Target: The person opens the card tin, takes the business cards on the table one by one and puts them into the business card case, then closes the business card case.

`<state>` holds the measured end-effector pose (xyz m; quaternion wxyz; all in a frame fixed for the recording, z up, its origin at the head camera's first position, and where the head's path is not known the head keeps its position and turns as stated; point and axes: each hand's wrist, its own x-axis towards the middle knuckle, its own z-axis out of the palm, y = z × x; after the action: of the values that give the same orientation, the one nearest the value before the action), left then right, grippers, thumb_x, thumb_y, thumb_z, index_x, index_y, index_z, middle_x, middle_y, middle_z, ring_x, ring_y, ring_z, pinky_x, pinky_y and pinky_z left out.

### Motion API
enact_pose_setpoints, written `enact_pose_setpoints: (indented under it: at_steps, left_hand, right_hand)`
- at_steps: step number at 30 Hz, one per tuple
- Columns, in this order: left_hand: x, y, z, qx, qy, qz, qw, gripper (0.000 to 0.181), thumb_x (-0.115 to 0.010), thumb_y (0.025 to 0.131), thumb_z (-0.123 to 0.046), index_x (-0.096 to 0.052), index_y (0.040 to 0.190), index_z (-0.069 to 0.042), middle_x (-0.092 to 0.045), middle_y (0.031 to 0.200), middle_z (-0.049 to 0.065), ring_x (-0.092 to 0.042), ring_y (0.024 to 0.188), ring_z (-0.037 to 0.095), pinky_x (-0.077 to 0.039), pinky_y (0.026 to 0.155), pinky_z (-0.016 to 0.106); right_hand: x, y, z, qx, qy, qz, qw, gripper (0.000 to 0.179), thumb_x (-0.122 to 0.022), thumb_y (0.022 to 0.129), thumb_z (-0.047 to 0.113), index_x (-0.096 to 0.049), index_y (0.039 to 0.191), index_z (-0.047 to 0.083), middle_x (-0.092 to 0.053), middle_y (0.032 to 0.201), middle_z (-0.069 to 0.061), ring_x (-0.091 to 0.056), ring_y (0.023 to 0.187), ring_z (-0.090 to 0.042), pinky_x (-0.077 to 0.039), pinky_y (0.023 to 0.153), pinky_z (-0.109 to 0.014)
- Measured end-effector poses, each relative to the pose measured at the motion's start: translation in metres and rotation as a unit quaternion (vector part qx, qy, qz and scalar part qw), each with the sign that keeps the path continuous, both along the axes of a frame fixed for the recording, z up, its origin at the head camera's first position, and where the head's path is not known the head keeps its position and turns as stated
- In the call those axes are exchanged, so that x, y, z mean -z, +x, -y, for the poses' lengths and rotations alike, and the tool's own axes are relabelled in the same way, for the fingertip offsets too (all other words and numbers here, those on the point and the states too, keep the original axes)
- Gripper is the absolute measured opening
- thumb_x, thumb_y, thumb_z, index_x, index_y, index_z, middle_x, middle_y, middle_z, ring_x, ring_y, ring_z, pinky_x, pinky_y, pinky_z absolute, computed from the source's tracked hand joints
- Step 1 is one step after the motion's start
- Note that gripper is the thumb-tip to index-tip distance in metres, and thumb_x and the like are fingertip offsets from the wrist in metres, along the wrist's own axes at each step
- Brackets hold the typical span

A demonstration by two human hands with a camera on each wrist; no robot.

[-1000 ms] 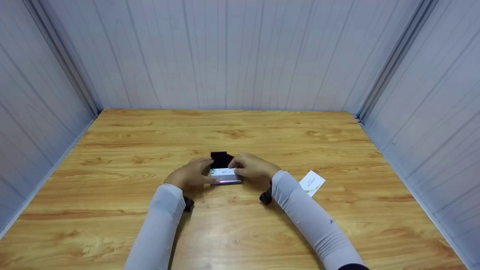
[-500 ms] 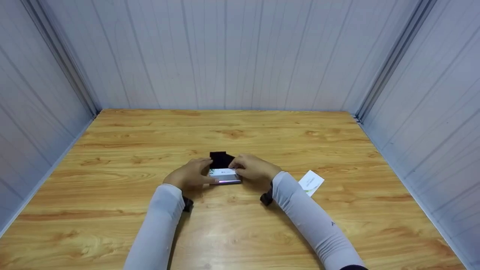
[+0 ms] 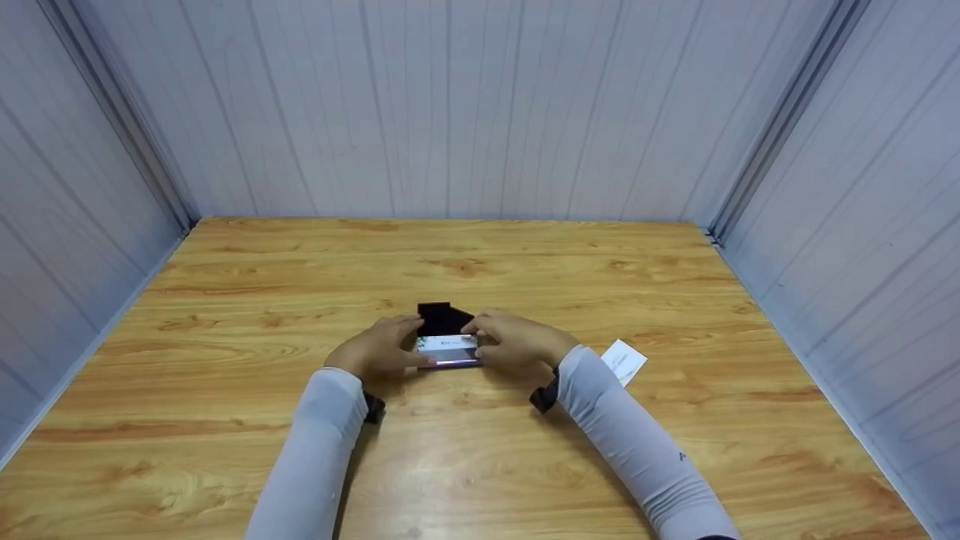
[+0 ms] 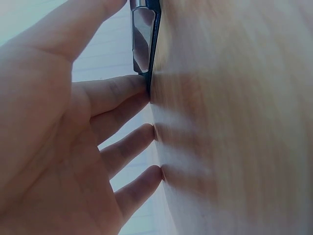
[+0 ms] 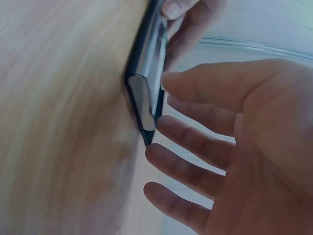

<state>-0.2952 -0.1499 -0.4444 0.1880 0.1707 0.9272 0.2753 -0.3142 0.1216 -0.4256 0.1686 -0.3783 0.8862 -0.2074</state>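
A business card case (image 3: 456, 355) with a metal tray and a black lid (image 3: 437, 320) lies unfolded on the table, lid on the far side. A white printed card (image 3: 446, 343) lies in the tray. My left hand (image 3: 377, 348) holds the case's left end, thumb at the near edge and forefinger at the far side; in the left wrist view the other fingertips touch the tabletop. At the right end is my right hand (image 3: 525, 341), its fingers spread and nearly straight in the right wrist view. The thumb tip meets the case's top; firm contact of the fingers is unclear.
Another white card (image 3: 624, 361) lies on the wooden table (image 3: 465, 465), right of the right wrist and partly behind the sleeve. Pale panel walls (image 3: 450, 112) enclose the table at the back and both sides.
My right hand has shifted slightly right, its thumb and fingers moving off the card's right part. The left hand stays on the case, which keeps its place.
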Motion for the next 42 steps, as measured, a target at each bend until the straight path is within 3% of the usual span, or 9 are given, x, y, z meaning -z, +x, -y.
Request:
enact_pose_setpoints:
  at_steps: [4,19,28,34,42]
  left_hand:
    - [0.001,-0.001,0.0,0.005,0.0,-0.003,1.0,0.091,-0.068,0.092,-0.055,-0.026,0.16,-0.011,-0.022,0.164,0.013,-0.016,0.15,0.035,-0.019,0.118,0.056]
    - [0.002,0.0,0.002,0.016,0.006,0.003,0.9999,0.09,-0.067,0.094,-0.053,-0.024,0.161,-0.01,-0.02,0.164,0.014,-0.012,0.151,0.037,-0.018,0.118,0.058]
    - [0.002,-0.001,0.004,0.012,0.006,0.003,0.9999,0.092,-0.067,0.092,-0.055,-0.024,0.161,-0.011,-0.02,0.165,0.013,-0.012,0.151,0.036,-0.018,0.118,0.058]
    - [0.001,0.001,0.002,0.008,0.003,0.005,1.0,0.092,-0.068,0.092,-0.055,-0.025,0.161,-0.012,-0.02,0.165,0.012,-0.013,0.151,0.035,-0.018,0.118,0.057]
    - [0.0,-0.001,0.003,0.029,0.01,-0.001,0.9995,0.09,-0.067,0.094,-0.05,-0.023,0.16,-0.008,-0.019,0.164,0.017,-0.012,0.15,0.039,-0.019,0.118,0.058]
  right_hand:
    - [-0.006,0.004,-0.012,0.009,-0.008,0.005,0.9999,0.043,-0.057,0.104,0.018,-0.05,0.144,0.004,-0.048,0.143,-0.011,-0.045,0.134,-0.028,-0.039,0.109,-0.042]
    - [-0.026,0.012,-0.086,0.065,-0.029,-0.009,0.9974,0.051,-0.061,0.103,0.025,-0.048,0.145,-0.001,-0.048,0.145,-0.018,-0.044,0.133,-0.039,-0.039,0.107,-0.053]
    - [-0.036,0.011,-0.121,0.114,-0.048,0.018,0.9922,0.052,-0.062,0.102,0.022,-0.047,0.145,-0.002,-0.047,0.146,-0.02,-0.042,0.133,-0.044,-0.038,0.106,-0.057]
    - [-0.038,0.011,-0.141,0.149,-0.037,0.049,0.9869,0.052,-0.067,0.099,0.021,-0.05,0.142,-0.003,-0.049,0.144,-0.024,-0.044,0.132,-0.046,-0.04,0.105,-0.058]
    - [-0.035,0.01,-0.17,0.208,0.041,0.077,0.9743,0.06,-0.076,0.091,0.032,-0.056,0.132,-0.007,-0.059,0.129,-0.025,-0.055,0.119,-0.042,-0.045,0.099,-0.055]
